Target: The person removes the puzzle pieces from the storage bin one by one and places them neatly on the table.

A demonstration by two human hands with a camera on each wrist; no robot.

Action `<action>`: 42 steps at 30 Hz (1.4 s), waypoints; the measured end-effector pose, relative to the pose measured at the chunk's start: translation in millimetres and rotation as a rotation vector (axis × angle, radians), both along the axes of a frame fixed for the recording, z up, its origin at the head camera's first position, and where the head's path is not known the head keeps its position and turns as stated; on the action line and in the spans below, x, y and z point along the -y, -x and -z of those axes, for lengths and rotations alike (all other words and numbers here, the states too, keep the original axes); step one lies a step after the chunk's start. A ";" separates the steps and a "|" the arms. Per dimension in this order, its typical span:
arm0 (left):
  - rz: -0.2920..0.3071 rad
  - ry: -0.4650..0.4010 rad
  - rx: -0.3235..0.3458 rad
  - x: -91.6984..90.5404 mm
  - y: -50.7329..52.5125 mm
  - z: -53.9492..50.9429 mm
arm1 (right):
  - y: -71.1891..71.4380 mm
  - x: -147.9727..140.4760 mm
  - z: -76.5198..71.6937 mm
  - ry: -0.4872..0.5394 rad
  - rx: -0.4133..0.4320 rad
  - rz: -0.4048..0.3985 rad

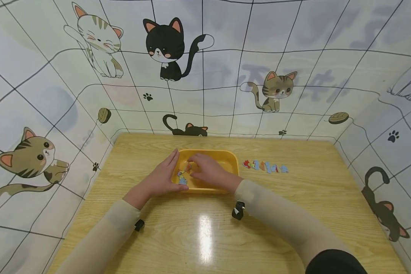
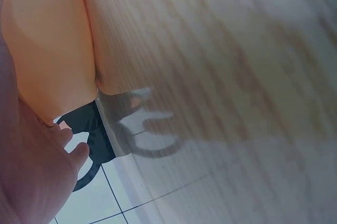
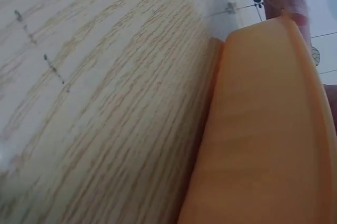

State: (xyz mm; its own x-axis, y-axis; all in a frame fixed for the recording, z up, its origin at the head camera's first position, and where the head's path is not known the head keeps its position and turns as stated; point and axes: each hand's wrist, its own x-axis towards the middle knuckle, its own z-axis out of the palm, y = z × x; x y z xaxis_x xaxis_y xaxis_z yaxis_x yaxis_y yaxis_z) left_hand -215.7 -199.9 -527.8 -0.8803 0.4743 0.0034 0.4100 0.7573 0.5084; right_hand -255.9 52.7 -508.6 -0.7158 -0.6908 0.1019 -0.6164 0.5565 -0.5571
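A yellow plastic tray (image 1: 231,161) sits on the table with several small, colourful flat pieces (image 1: 182,179) in its left end. My left hand (image 1: 161,175) holds that end, fingers along the left side and thumb at the front corner. Inside the tray, my right hand (image 1: 209,171) reaches across to the left, its thumb and index finger apart beside a small orange-brown piece (image 1: 188,168). The tray's wall (image 2: 50,40) fills part of the left wrist view. In the right wrist view, the tray's outer wall (image 3: 263,124) hides most of the right hand.
To the right of the tray, several similar pieces (image 1: 265,166) lie in a row on the wooden table (image 1: 281,198). Walls (image 1: 222,76) printed with cats and grid lines enclose the table at the back and sides.
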 end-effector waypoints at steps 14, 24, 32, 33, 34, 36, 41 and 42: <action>0.004 -0.017 -0.005 -0.6 0.0 -0.9 | 11.0 11.7 22.3 -0.031 -0.048 -0.010; -0.003 -0.006 -0.007 0.6 -0.4 -0.5 | 14.1 15.8 19.0 -0.047 -0.044 -0.057; -0.003 -0.015 -0.003 0.0 -1.9 -1.9 | 12.1 17.7 18.4 -0.047 -0.030 -0.019; -0.004 -0.013 0.000 -0.1 -1.8 -1.9 | 11.7 18.2 18.4 -0.051 -0.033 -0.013; -0.004 -0.012 0.000 -0.1 -1.7 -1.9 | 11.2 18.5 18.1 -0.055 -0.035 -0.007; -0.005 -0.007 0.001 0.1 -1.3 -1.6 | 11.0 19.3 18.0 -0.057 -0.043 0.001; -0.009 0.009 -0.002 1.1 0.3 0.8 | 13.3 20.0 22.7 -0.040 -0.073 0.011; -0.009 0.011 -0.002 1.0 0.8 1.5 | 14.7 19.4 25.6 -0.033 -0.084 0.013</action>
